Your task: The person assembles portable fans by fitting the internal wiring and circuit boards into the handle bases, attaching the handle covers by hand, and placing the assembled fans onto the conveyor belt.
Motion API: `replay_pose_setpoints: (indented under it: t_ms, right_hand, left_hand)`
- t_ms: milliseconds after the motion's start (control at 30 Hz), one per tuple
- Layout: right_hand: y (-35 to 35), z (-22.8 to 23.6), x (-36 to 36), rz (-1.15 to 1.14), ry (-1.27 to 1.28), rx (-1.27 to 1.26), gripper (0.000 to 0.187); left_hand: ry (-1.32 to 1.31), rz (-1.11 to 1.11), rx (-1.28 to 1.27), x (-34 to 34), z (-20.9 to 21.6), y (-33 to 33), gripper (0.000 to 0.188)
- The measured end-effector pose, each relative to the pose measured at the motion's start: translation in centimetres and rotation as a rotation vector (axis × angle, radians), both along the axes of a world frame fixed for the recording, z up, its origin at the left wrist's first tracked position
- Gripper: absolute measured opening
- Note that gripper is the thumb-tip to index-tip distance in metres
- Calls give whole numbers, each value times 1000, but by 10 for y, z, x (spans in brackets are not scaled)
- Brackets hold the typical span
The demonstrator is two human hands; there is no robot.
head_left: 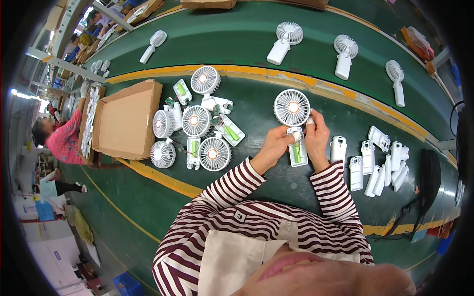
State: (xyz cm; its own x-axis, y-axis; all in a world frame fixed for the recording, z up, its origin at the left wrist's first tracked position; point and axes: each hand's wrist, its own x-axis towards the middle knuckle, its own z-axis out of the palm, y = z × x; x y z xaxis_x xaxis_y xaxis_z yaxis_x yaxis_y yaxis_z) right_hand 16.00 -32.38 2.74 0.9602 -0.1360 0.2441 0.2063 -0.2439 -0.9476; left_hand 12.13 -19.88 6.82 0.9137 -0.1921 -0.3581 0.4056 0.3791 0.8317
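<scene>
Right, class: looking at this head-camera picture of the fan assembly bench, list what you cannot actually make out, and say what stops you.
- Head view: the neck of the held fan is covered by the left hand and right hand.
- Head view: wiring inside its open handle is too small to tell.
- Head view: the contents of the cardboard box are hidden by its closed flap.
- Head view: the distant co-worker's hands are too small and bent by the fisheye rim.

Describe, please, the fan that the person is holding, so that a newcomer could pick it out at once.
Start at the green table below the yellow stripe. Just above the striped sleeves, both hands meet on one white fan: left hand, right hand. Unlike the loose fans heaped to the left, its round head points away and its open handle shows a green battery.
</scene>
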Motion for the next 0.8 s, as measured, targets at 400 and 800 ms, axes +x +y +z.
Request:
replay_pose_setpoints:
  t_ms: [400,800]
  right_hand:
    - [0,1,0,21,17,5,23]
    - [0,-2,1,19,11,2,23]
  left_hand:
    - [2,-3,15,0,0,1,22]
    - [15,7,-10,0,1,0,22]
